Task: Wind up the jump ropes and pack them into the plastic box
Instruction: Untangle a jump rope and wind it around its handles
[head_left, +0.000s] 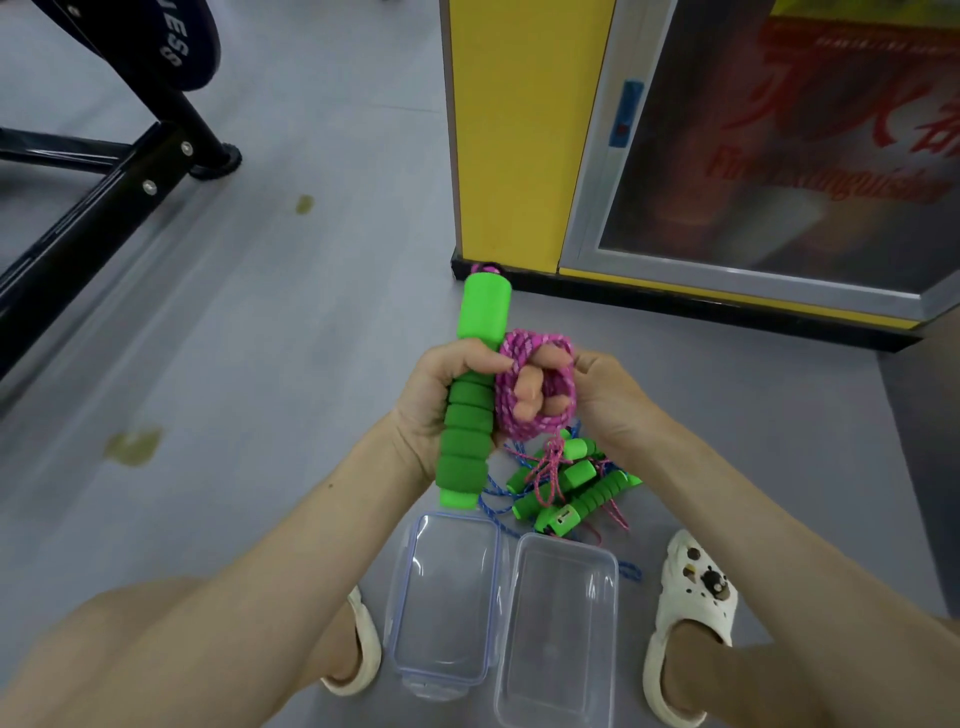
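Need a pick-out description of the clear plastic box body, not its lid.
On the grey floor, between the person's two white sandals, two clear rectangular plastic pieces lie side by side below the tangle of green-handled jump ropes. The box is the right one, beside the charm-studded sandal. Unlike the lid, it has no blue seal line or latch tabs.

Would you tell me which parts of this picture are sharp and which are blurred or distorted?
Head view: the left hand, right hand, handle and rope are sharp; the floor at left is streaked with motion blur; the red lettering on the cabinet is smeared; the wide lens tilts the yellow pillar.
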